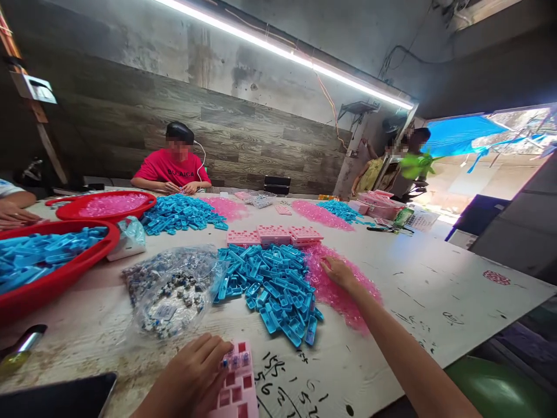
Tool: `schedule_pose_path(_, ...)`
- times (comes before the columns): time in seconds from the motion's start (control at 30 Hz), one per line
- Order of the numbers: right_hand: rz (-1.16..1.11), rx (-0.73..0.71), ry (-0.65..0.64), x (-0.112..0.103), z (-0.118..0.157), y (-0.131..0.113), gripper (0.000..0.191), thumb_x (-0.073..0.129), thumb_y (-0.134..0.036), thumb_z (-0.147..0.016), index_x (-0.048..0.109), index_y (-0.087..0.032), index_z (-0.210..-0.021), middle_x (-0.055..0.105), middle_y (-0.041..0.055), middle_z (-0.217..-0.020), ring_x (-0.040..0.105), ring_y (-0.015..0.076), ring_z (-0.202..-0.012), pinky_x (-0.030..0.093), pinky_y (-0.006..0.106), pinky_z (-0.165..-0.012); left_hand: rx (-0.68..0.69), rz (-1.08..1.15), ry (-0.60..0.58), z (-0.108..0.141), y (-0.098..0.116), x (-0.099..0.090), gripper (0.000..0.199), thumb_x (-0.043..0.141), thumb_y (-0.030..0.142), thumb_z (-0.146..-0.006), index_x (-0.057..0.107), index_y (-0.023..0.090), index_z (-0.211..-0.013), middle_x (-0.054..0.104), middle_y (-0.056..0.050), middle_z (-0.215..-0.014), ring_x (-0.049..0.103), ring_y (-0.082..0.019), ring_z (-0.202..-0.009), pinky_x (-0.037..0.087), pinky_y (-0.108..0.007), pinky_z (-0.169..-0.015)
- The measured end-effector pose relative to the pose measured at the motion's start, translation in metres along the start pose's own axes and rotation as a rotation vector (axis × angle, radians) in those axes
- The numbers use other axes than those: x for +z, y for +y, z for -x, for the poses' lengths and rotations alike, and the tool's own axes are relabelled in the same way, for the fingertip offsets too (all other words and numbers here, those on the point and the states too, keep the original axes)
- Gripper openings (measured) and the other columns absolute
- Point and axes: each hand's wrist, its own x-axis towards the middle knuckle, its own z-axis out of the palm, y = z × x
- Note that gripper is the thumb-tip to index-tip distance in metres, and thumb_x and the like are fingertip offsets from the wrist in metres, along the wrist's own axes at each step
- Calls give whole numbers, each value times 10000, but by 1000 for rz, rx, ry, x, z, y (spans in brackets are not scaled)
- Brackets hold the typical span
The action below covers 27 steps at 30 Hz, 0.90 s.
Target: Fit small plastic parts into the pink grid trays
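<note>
At the near edge of the table, my left hand point(198, 368) lies closed over the left side of a pink tray point(241, 380) with square openings. A few small clear-and-blue parts point(235, 360) sit in the tray's upper end, by my fingertips. My right hand point(338, 271) is stretched out to a pile of translucent pink pieces point(348, 290), its fingers partly spread and touching the pile's upper part. Between the hands spreads a heap of blue plastic pieces point(278, 284). To its left, an open clear bag point(174, 296) holds small metal-and-blue parts.
Stacked pink trays point(274, 234) stand behind the blue heap. Red basins point(98, 255) with blue and pink pieces are at left. A dark flat device point(61, 397) lies in the near left corner. Across the table sits a person in a pink shirt point(172, 168); another person's hand point(17, 217) is at left.
</note>
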Motion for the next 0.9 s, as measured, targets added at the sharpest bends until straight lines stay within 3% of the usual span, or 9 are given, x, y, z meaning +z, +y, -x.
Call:
schedule_pose_path(0.27, -53, -130, 9, -15, 45, -25, 369, 383, -260, -945, 514, -147, -1270, 539, 99, -1301, 494, 205, -1190, 367, 320, -1009, -39, 24, -30, -2, 6, -7, 333, 487, 160, -845, 539, 241, -1164, 662, -31, -1017, 618, -179, -910, 536, -277, -802)
schedule_pose_path(0.47, -24, -173, 10, -19, 70, -34, 302, 380, -268, -959, 591, -196, -1163, 626, 49, -1185, 576, 170, -1070, 405, 287, -961, -35, 20, -10, -3, 8, -9, 322, 461, 157, -844, 556, 221, -1145, 665, -50, -1015, 624, -194, -914, 541, -296, -779)
schedule_pose_path(0.57, 11, -158, 24, -21, 76, -35, 314, 374, -288, -966, 582, -202, -1186, 625, 67, -1189, 565, 199, -1094, 379, 354, -990, -55, 45, -20, -4, 9, -12, 312, 470, 153, -843, 552, 217, -1137, 656, -53, -1018, 623, -194, -903, 538, -298, -770)
schedule_pose_path(0.7, 56, -125, 121, -25, 77, -40, 367, 401, -289, -951, 532, -124, -1252, 538, 159, -1290, 416, 288, -1258, 218, 504, -1070, -89, 86, -2, -5, 9, -15, 269, 457, 135, -844, 555, 193, -1087, 639, -63, -988, 605, -195, -894, 524, -318, -776)
schedule_pose_path(0.8, 106, -130, 271, -27, 73, -48, 384, 369, -311, -963, 542, -96, -1230, 526, 169, -1300, 434, 272, -1243, 232, 453, -1075, -120, 92, -5, -6, 8, -16, 270, 433, 86, -825, 554, 175, -1048, 622, -66, -963, 573, -199, -906, 503, -346, -806)
schedule_pose_path(0.9, 131, -171, 238, -27, 66, -56, 371, 326, -325, -975, 611, -121, -1096, 576, 157, -1237, 480, 265, -1191, 270, 453, -1049, -137, 79, -29, -7, 6, -16, 297, 442, 45, -784, 552, 164, -1033, 608, -63, -960, 547, -211, -927, 488, -376, -827)
